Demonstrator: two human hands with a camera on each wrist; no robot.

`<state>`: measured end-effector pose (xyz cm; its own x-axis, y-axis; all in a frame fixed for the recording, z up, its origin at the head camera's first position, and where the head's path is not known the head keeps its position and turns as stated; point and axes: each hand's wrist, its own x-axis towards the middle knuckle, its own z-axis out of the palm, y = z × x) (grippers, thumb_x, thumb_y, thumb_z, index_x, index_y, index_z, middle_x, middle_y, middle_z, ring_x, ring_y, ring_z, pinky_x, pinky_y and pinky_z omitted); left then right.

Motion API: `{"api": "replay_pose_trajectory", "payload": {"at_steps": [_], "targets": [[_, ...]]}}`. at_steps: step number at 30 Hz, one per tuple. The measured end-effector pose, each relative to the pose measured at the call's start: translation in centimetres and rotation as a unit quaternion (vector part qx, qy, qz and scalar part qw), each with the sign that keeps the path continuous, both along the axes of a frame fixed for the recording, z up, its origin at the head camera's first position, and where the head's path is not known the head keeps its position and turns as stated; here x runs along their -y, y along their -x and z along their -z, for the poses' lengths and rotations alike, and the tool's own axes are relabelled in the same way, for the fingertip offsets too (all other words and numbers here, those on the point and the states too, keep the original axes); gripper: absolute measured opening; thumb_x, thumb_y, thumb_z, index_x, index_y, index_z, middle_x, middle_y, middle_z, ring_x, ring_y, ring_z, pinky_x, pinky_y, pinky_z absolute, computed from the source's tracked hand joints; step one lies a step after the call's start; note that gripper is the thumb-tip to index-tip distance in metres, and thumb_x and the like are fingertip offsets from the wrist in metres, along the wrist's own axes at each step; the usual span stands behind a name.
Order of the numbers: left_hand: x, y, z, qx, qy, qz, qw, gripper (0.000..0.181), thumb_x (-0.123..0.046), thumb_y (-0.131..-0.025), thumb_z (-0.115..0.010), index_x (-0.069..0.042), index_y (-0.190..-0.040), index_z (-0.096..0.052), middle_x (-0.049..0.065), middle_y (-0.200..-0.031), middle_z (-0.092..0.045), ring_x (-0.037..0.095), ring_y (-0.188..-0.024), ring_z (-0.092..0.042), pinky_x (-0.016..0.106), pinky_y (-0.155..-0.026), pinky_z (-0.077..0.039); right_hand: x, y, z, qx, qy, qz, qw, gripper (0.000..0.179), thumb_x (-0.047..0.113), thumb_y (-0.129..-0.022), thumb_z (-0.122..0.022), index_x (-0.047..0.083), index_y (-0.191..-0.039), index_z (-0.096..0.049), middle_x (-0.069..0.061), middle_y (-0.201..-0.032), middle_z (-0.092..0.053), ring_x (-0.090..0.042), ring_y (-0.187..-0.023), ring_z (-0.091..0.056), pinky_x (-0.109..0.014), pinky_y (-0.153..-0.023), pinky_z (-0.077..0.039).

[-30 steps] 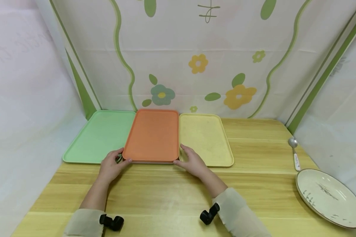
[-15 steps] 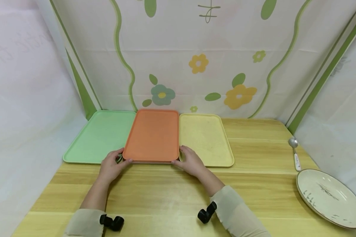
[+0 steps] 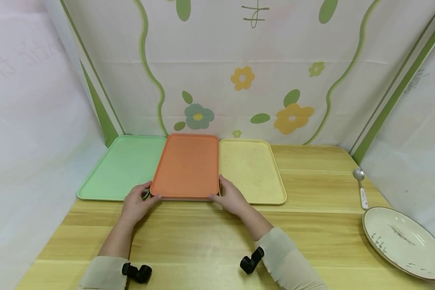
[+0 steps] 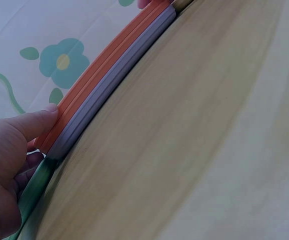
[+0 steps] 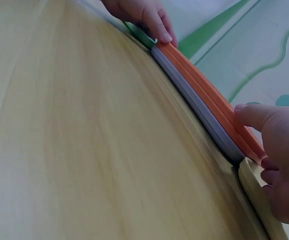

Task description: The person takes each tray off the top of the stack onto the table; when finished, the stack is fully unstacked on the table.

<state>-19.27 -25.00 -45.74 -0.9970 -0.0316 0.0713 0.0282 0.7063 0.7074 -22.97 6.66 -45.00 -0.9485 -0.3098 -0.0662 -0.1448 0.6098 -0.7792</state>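
Observation:
An orange tray (image 3: 187, 165) tops a stack between a green tray (image 3: 125, 167) on the left and a yellow tray (image 3: 251, 171) on the right. The wrist views show orange rims above lavender-grey tray rims (image 4: 115, 82). My left hand (image 3: 135, 203) grips the stack's near left corner, thumb on the orange front edge and fingers round the side. At the near right corner my right hand (image 3: 233, 197) holds it likewise; its thumb (image 5: 254, 116) presses the orange rim. The undersides of the trays are hidden, as are some fingertips.
A spoon (image 3: 361, 188) with a white handle lies near the table's right edge. Below it is a cream oval plate (image 3: 404, 241) with a leaf pattern. A flowered cloth (image 3: 217, 80) hangs behind the wooden table (image 3: 188, 241).
My right hand has shifted slightly left, its thumb moving further along the orange tray's front edge. My left hand and the trays stay practically where they were.

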Motion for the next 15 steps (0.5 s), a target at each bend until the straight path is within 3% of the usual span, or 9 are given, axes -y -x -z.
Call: {"api": "replay_pose_trajectory", "payload": {"at_steps": [6, 15], "targets": [[0.0, -0.02, -0.05, 0.0, 0.002, 0.002, 1.0, 0.075, -0.04, -0.092, -0.068, 0.002, -0.148, -0.039, 0.029, -0.142, -0.046, 0.046, -0.123, -0.051, 0.06, -0.099, -0.044, -0.15, 0.23, 0.21, -0.013, -0.028, -0.006, 0.9995, 0.092, 0.045, -0.087, -0.072, 0.002, -0.154, -0.026, -0.018, -0.157, -0.033, -0.034, -0.146, -0.03, -0.05, -0.119, -0.029], [0.07, -0.11, -0.17, 0.005, -0.005, 0.0, 1.0, 0.075, -0.039, -0.092, -0.068, 0.001, -0.148, -0.038, 0.029, -0.143, -0.045, 0.046, -0.124, -0.05, 0.059, -0.1, -0.044, 0.03, 0.24, 0.2, -0.007, -0.021, -0.001, 0.9997, 0.084, 0.043, -0.087, -0.073, 0.004, -0.151, -0.035, -0.017, -0.155, -0.038, -0.034, -0.146, -0.032, -0.05, -0.118, -0.03]]}}
